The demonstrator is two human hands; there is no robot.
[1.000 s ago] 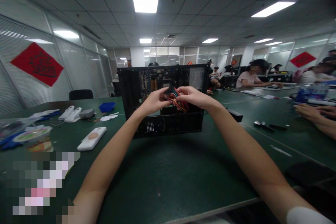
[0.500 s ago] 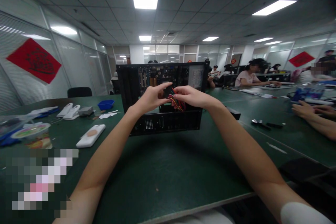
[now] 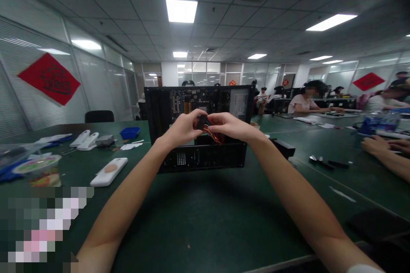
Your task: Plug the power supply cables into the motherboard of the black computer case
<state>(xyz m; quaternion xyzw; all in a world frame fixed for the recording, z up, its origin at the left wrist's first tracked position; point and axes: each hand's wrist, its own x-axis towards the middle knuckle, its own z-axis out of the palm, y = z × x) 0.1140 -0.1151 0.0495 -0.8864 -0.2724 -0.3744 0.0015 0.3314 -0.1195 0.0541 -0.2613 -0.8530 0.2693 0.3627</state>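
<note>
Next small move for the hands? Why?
I'd probably turn the connector slightly with the left hand to check its face, the right hand steadying the wires. The left hand appears to pinch the connector and the right the wires, in front of the open case; fingers partly cover the connector, so its orientation is unclear.

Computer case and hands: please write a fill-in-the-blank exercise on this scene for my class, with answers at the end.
1. The left hand and right hand are both in ____ of the open computer case.
2. The black connector is held by the ____ hand.
3. The small tray on the table is coloured ____.
4. The large diamond-shaped wall sign is coloured ____.

Missing words: front; left; blue; red.
</note>
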